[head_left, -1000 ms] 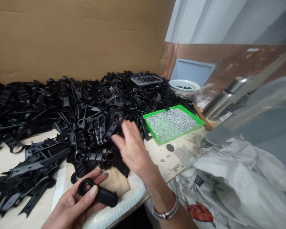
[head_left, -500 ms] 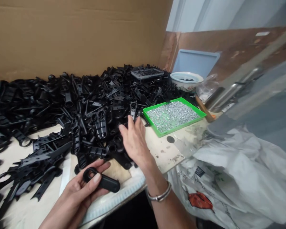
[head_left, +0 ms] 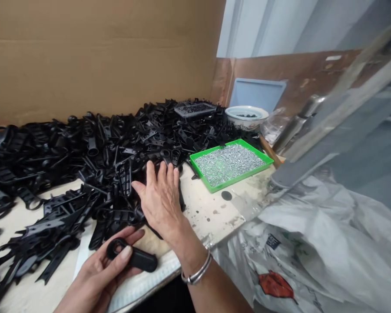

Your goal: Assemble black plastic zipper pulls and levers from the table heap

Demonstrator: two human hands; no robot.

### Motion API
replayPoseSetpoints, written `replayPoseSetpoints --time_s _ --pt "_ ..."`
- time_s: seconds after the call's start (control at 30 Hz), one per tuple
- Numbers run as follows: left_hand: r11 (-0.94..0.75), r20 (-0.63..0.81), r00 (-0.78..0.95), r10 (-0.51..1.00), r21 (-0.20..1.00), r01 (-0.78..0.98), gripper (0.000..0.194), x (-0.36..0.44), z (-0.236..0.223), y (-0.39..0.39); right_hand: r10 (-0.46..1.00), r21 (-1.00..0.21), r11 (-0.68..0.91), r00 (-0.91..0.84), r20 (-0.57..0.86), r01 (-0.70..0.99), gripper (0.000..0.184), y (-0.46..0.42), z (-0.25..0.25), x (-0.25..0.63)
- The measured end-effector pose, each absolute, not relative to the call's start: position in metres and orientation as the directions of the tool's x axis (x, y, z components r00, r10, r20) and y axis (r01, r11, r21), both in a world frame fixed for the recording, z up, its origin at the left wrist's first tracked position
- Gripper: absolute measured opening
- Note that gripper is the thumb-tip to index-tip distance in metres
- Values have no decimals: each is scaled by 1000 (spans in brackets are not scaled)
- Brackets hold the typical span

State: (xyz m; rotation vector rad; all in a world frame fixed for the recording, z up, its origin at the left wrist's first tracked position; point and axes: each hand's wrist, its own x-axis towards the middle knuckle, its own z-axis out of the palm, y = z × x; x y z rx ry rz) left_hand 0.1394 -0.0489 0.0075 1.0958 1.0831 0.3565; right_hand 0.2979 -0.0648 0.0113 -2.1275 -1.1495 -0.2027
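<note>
A black plastic handle part with a ring at one end [head_left: 140, 259] rests across the fingers of my left hand [head_left: 107, 265], the thumb pressing on it near the ring. My right hand [head_left: 163, 202], palm down with fingers stretched out, lies over the front of a heap of black plastic parts [head_left: 117, 143]. Whatever is beneath its palm is hidden. More flat black pieces [head_left: 57, 230] lie loosely on the table to the left of my left hand.
Right of the heap stands a green tray [head_left: 211, 188] of small silvery metal pins or screws. Farther back are a dark shallow tray [head_left: 195, 114], an enamel bowl [head_left: 246, 124] with black bits and a blue bin [head_left: 257, 93]. White plastic bags [head_left: 313, 243] hang at the table's right edge.
My right hand has shifted left and spread flatter over the front of the heap, where black parts have been disturbed. My left hand still holds the same handle part. The camera view has tilted slightly.
</note>
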Motion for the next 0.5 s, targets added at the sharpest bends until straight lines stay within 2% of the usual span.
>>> replayPoseSetpoints --time_s 0.1,0.27,0.33,0.43,0.5 --pt "454 -516 478 711 856 247 71 138 5 -48 668 -523 -357 603 437 774 61 -69 9 300" --pt "461 -503 502 704 861 217 71 135 4 -49 627 -644 -159 580 519 748 43 -88 9 316" --pt "471 -508 497 704 857 209 71 134 5 -50 603 -663 -130 589 537 737 39 -104 7 326" --pt "481 -514 494 701 852 206 69 134 6 -51 525 -616 -239 633 568 751 35 -130 1 342" --pt "480 -514 499 698 853 206 67 134 5 -50 460 -486 -458 667 586 744 32 -145 -6 352"
